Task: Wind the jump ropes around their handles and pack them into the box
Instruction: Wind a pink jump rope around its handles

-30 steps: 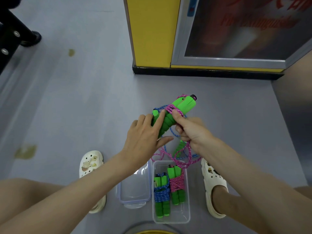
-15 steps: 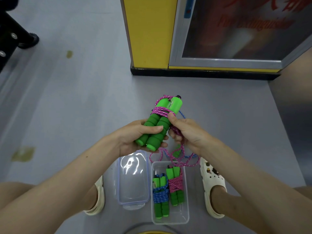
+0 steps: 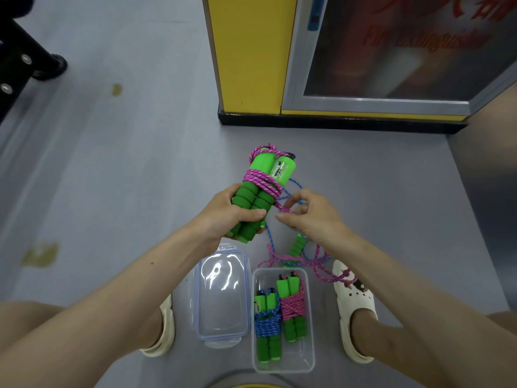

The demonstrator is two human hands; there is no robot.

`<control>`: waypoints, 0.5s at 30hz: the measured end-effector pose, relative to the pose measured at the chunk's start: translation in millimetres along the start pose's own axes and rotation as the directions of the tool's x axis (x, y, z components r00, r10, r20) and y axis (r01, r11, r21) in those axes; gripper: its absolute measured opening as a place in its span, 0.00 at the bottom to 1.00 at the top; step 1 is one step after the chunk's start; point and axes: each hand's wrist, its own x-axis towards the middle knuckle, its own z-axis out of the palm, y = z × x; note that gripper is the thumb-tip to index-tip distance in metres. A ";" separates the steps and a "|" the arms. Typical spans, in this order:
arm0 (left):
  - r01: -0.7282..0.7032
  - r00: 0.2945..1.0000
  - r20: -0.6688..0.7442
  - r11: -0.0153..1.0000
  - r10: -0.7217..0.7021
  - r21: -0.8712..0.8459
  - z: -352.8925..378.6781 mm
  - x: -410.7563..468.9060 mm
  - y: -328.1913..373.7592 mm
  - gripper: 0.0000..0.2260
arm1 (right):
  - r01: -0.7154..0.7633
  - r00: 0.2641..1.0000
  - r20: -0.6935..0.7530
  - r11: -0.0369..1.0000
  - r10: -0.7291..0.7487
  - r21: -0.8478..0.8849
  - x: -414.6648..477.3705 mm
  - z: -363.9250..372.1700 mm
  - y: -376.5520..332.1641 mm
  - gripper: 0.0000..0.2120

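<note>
Head: grey floor, box, yellow cabinet

Blurred red "Fire Extinguish…" lettering shows on the cabinet glass.

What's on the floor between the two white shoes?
Head view: the lid and the box lie side by side between the left shoe and right shoe. The box holds a blue rope and a pink rope.

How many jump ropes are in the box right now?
2: the blue rope on the left side of the box, the pink rope beside it on the right. None looks hidden.
</note>
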 end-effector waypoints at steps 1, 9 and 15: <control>-0.008 1.000 -0.003 1.000 0.008 0.001 0.7 -0.6 -0.2 0.20 | 0.031 0.999 -0.027 0.997 -0.033 -0.072 1.5 0.4 1.6 0.08; -0.104 0.979 -0.181 0.994 0.096 -0.035 -10.4 4.8 7.9 0.18 | 0.032 0.999 -0.023 0.980 -0.037 -0.196 6.2 -4.0 13.7 0.10; -0.061 0.944 -0.326 0.998 0.048 -0.029 -27.0 10.0 5.8 0.17 | -0.020 0.992 0.113 0.952 0.058 -0.306 7.3 -11.5 23.1 0.03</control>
